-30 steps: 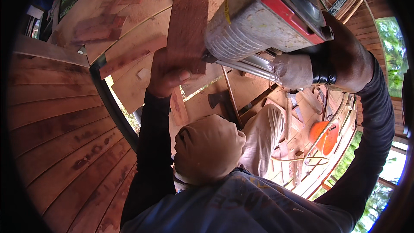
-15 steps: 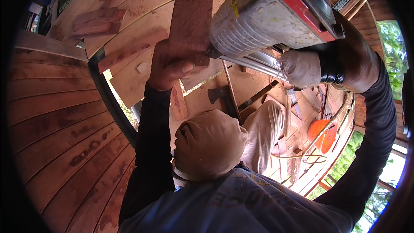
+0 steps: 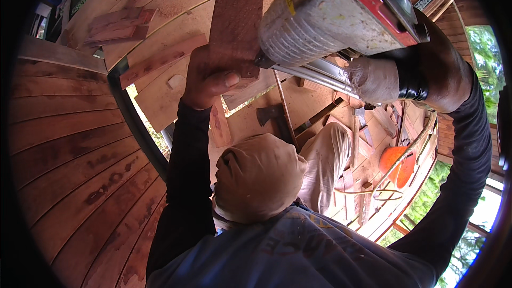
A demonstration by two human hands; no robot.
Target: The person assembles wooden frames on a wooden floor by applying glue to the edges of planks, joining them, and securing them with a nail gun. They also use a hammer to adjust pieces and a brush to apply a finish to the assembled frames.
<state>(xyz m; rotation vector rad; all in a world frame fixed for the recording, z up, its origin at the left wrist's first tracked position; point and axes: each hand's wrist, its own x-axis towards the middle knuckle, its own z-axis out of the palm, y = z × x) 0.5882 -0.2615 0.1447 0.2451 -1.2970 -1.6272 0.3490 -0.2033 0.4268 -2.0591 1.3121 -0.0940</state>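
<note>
My left hand (image 3: 205, 77) is wrapped around the near end of a reddish-brown wooden board (image 3: 236, 18), thumb across its lower edge. Against that end, on the right, rests the dark tip of a large nail gun (image 3: 328, 21), grey with a ribbed body and red trim. A silver magazine (image 3: 320, 74) runs beneath it. My right hand (image 3: 434, 72) is at the gun's far right, beside a black band and frayed pale wrapping (image 3: 373, 80). Its fingers are hidden, but the gun appears held up by it.
Reddish plank offcuts (image 3: 117, 26) lie at upper left. A dark axe head (image 3: 269, 116) is on the floor beyond my tan-trousered knees (image 3: 261, 176). A hammer (image 3: 361, 117), a hose (image 3: 386, 181) and an orange rounded object (image 3: 398, 166) are at right. Slatted wood (image 3: 80, 165) fills the left.
My left hand and the board's near end have risen very slightly. The nail gun has tilted a little to the right, its tip still at the board.
</note>
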